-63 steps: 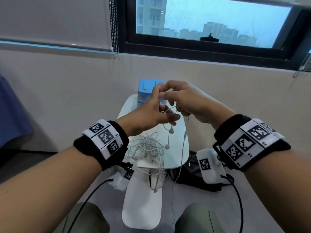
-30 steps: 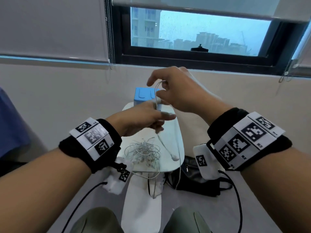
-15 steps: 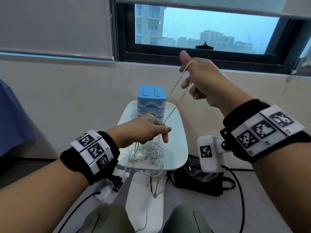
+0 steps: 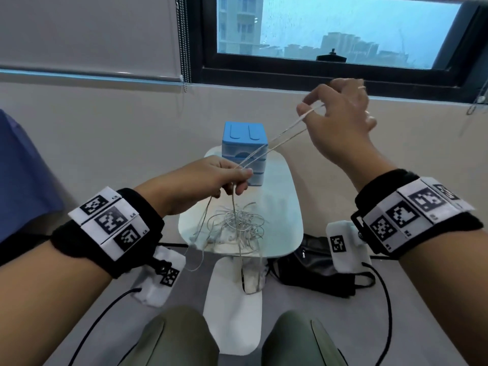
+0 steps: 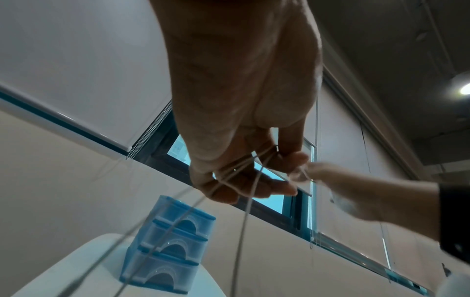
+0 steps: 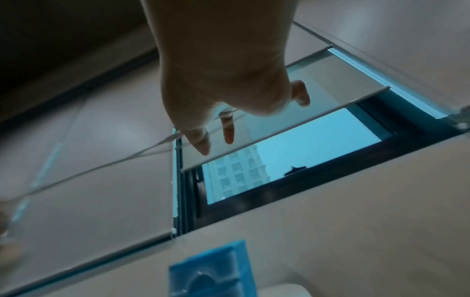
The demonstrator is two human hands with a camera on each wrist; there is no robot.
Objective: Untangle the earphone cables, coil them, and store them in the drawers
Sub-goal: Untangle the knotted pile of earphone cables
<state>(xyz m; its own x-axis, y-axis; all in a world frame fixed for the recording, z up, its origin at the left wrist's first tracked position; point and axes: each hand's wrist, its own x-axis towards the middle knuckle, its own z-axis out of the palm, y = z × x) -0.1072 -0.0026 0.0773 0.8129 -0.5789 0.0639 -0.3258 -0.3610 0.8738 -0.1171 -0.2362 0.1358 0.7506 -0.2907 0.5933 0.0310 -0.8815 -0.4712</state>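
Note:
A tangle of white earphone cables [image 4: 237, 225] lies on the small white table [image 4: 285, 207]. My left hand [image 4: 232, 178] pinches two cable strands [image 4: 274, 143] above the tangle; more strands hang from it down to the heap. The strands run taut up and right to my right hand [image 4: 314, 108], which pinches their loop between thumb and forefinger, raised in front of the window. In the left wrist view the cables [image 5: 239, 170] cross my left hand's curled fingers [image 5: 254, 186]. The blue three-drawer box [image 4: 244, 151] stands at the table's far end, drawers closed.
A black bag [image 4: 317, 270] lies on the floor right of the table's base [image 4: 232, 313]. One cable loop [image 4: 195, 260] hangs over the table's near edge. My knees [image 4: 169, 336] are just below the table. The wall and window [image 4: 343, 30] are close behind.
My right hand has pulled the cable loop up and away to the right, stretching two strands taut from the left hand. The left hand stays over the tangle.

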